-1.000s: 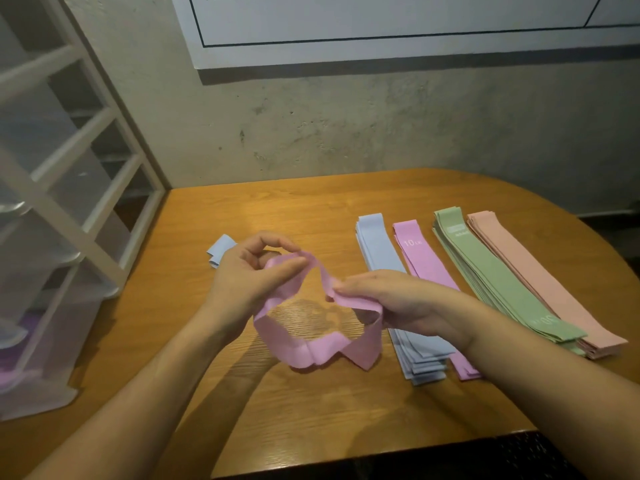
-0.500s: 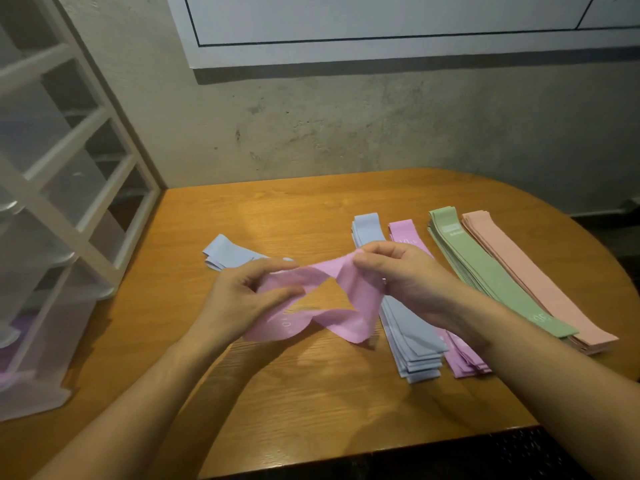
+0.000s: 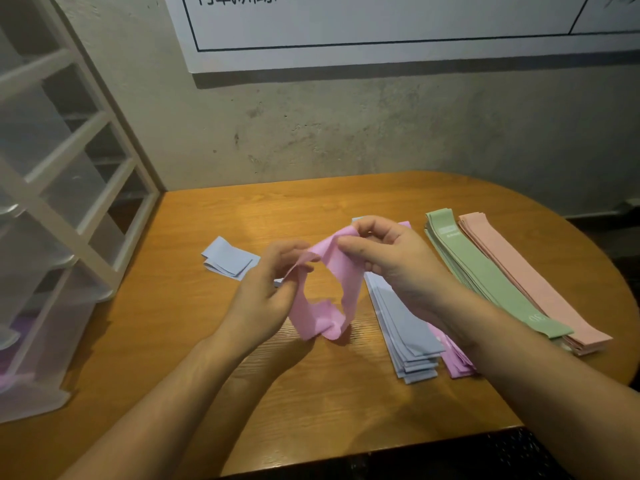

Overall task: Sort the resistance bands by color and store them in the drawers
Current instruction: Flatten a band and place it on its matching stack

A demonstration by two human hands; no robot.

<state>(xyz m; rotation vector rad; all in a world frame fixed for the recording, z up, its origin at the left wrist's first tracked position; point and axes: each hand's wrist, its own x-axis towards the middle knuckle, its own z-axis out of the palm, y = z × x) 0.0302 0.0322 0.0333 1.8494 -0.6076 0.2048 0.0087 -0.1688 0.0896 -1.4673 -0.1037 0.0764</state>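
Observation:
A pink resistance band (image 3: 320, 315) hangs as a loose loop above the wooden table (image 3: 214, 327). My left hand (image 3: 263, 292) pinches its left side and my right hand (image 3: 391, 258) pinches its top end. Flat stacks lie to the right: blue bands (image 3: 405, 327), purple-pink bands (image 3: 457, 362) partly under my right forearm, green bands (image 3: 485, 275) and peach bands (image 3: 526, 275). A folded blue band (image 3: 230, 259) rests behind my left hand. The translucent drawer unit (image 3: 52, 237) stands at the left edge of the table.
A concrete wall with a white poster (image 3: 381, 29) runs behind the table. The table's dark front edge (image 3: 381, 459) is close to me. Something purple shows through the lower drawers (image 3: 14, 362).
The band was stretched low between my hands; now both hands have come together and lifted it, my right hand bringing one end up over the other so the loop hangs down.

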